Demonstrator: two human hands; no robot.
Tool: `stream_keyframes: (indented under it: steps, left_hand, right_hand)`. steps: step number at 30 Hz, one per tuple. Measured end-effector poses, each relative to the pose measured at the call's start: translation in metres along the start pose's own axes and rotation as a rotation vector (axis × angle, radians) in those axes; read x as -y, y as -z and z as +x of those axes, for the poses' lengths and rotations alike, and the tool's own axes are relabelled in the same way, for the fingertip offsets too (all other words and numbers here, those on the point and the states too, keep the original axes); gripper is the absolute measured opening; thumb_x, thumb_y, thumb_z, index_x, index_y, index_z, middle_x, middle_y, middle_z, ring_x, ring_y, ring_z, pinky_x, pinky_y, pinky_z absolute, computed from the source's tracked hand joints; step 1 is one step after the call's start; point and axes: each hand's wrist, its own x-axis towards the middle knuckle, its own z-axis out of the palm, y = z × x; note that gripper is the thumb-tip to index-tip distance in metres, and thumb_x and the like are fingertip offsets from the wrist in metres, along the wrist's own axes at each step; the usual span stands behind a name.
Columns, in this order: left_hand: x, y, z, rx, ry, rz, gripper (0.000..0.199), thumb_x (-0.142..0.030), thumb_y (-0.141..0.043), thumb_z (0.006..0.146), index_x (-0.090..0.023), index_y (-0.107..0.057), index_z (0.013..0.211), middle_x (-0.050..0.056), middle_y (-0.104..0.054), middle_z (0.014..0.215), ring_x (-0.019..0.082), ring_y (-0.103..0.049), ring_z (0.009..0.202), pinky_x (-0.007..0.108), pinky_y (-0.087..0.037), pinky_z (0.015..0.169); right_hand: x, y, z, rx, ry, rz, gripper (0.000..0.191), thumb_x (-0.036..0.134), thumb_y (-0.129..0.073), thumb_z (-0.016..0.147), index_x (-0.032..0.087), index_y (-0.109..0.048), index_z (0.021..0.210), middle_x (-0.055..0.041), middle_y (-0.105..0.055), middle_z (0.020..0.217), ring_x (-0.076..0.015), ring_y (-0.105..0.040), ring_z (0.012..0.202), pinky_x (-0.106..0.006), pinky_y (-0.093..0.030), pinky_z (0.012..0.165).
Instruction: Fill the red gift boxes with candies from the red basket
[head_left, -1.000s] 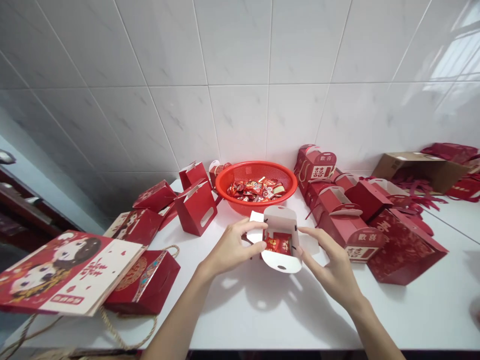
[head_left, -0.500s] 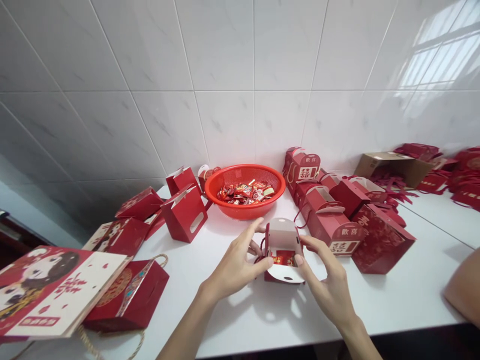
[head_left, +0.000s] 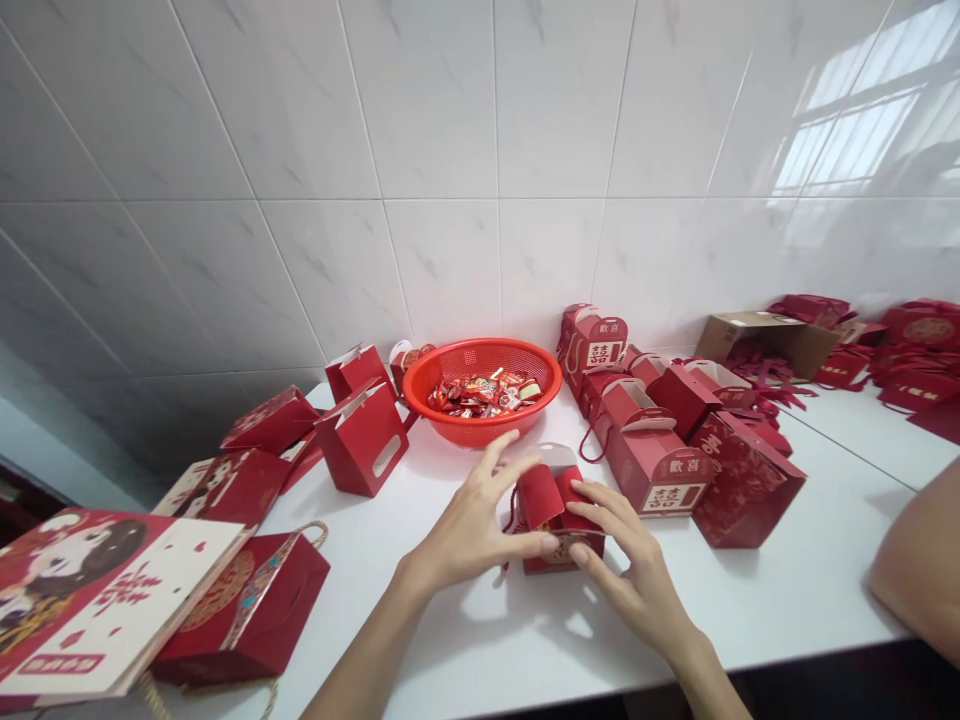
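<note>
A small red box stands on the white table between my hands, its two side flaps folded inward over the opening and a pale rounded flap upright at the back. My left hand is at its left side, fingers apart, thumb at the front face. My right hand has its fingers spread over the right flap, with the thumb near the front. Behind the box sits a red plastic basket of wrapped sweets.
Red gift boxes stand close together at the right, with a cardboard box behind. More red boxes and printed bags lie at the left. A person's arm rests at the right edge.
The box's side flaps have folded inward, covering most of the red packet inside. My fingers have moved up over the box top. The whole view has shifted slightly.
</note>
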Motion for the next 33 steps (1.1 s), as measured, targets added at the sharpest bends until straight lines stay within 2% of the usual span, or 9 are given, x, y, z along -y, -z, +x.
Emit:
stream_keyframes:
  steps: [2, 5, 7, 10, 14, 20, 25, 29, 33]
  left_hand:
    - [0.002, -0.002, 0.008, -0.043, 0.004, -0.016, 0.097, -0.055, -0.081, 0.071, -0.027, -0.038, 0.153, 0.015, -0.02, 0.165, 0.038, -0.027, 0.148, 0.056, -0.036, 0.115]
    - [0.004, -0.009, 0.015, -0.088, -0.018, -0.113, 0.094, -0.043, -0.079, 0.076, -0.027, -0.031, 0.156, 0.014, -0.048, 0.15, 0.033, -0.045, 0.138, 0.052, -0.039, 0.112]
    - [0.005, -0.015, 0.017, -0.127, -0.023, -0.173, 0.088, -0.035, -0.076, 0.079, -0.025, -0.033, 0.154, 0.011, -0.062, 0.131, 0.029, -0.058, 0.124, 0.048, -0.044, 0.108]
    - [0.006, -0.023, 0.016, -0.143, -0.03, -0.164, 0.065, -0.034, -0.073, 0.08, -0.02, -0.053, 0.141, 0.01, -0.066, 0.118, 0.026, -0.062, 0.113, 0.044, -0.049, 0.103]
    - [0.008, -0.031, 0.016, -0.189, -0.016, -0.074, 0.03, -0.033, -0.07, 0.082, -0.019, -0.074, 0.109, 0.012, -0.062, 0.125, 0.029, -0.059, 0.12, 0.046, -0.048, 0.105]
    - [0.008, -0.04, 0.015, -0.262, 0.04, -0.109, 0.024, -0.025, -0.064, 0.085, -0.019, -0.075, 0.105, 0.011, -0.064, 0.119, 0.026, -0.064, 0.111, 0.042, -0.052, 0.1]
    - [0.009, -0.038, 0.01, -0.271, 0.024, -0.132, 0.025, -0.03, -0.061, 0.089, -0.02, -0.075, 0.107, 0.01, -0.065, 0.112, 0.025, -0.065, 0.108, 0.04, -0.054, 0.097]
    - [0.012, -0.034, 0.006, -0.264, 0.024, -0.183, 0.036, -0.04, -0.058, 0.092, -0.021, -0.069, 0.121, 0.012, -0.058, 0.13, 0.027, -0.057, 0.125, 0.044, -0.046, 0.108]
    - [0.013, -0.027, 0.004, -0.456, -0.022, -0.283, 0.044, -0.042, -0.053, 0.095, -0.023, -0.057, 0.134, 0.011, -0.048, 0.145, 0.027, -0.047, 0.135, 0.045, -0.042, 0.112]
  right_hand:
    - [0.0, -0.004, 0.001, -0.048, -0.045, 0.015, 0.028, 0.034, -0.059, 0.097, 0.025, -0.064, 0.123, -0.0098, -0.063, 0.136, -0.0262, -0.059, 0.127, -0.045, -0.051, 0.105]
    - [-0.001, -0.011, 0.001, -0.162, -0.182, 0.027, 0.038, 0.036, -0.057, 0.097, 0.023, -0.056, 0.132, -0.0119, -0.063, 0.135, -0.0267, -0.061, 0.124, -0.045, -0.053, 0.102]
    - [-0.001, -0.015, -0.001, -0.208, -0.284, 0.029, 0.046, 0.04, -0.057, 0.096, 0.021, -0.05, 0.137, -0.014, -0.062, 0.136, -0.0281, -0.061, 0.124, -0.046, -0.054, 0.1]
    - [0.003, -0.021, -0.005, -0.218, -0.374, 0.004, 0.055, 0.047, -0.057, 0.094, 0.018, -0.045, 0.14, -0.0176, -0.058, 0.139, -0.0312, -0.059, 0.126, -0.049, -0.053, 0.101]
    - [0.015, -0.028, -0.007, -0.196, -0.347, -0.094, 0.066, 0.05, -0.059, 0.093, 0.017, -0.037, 0.145, -0.0196, -0.052, 0.145, -0.0329, -0.054, 0.132, -0.05, -0.052, 0.102]
    - [0.03, -0.041, 0.007, -0.146, -0.286, -0.335, 0.074, 0.048, -0.061, 0.089, 0.017, -0.031, 0.149, -0.0219, -0.047, 0.147, -0.0375, -0.049, 0.134, -0.053, -0.051, 0.099]
    - [0.024, -0.051, 0.019, -0.083, -0.263, -0.505, 0.074, 0.041, -0.07, 0.079, 0.021, -0.042, 0.144, -0.0237, -0.053, 0.137, -0.0431, -0.059, 0.115, -0.05, -0.057, 0.078]
    - [0.027, -0.035, 0.036, 0.044, -0.29, -0.487, 0.062, 0.037, -0.071, 0.076, 0.022, -0.052, 0.133, -0.0176, -0.064, 0.111, -0.0367, -0.066, 0.095, -0.042, -0.055, 0.067]
    - [0.039, 0.007, 0.082, 0.083, -0.286, -0.399, 0.061, 0.044, -0.072, 0.074, 0.022, -0.056, 0.129, -0.0131, -0.065, 0.109, -0.0318, -0.066, 0.095, -0.041, -0.054, 0.075]
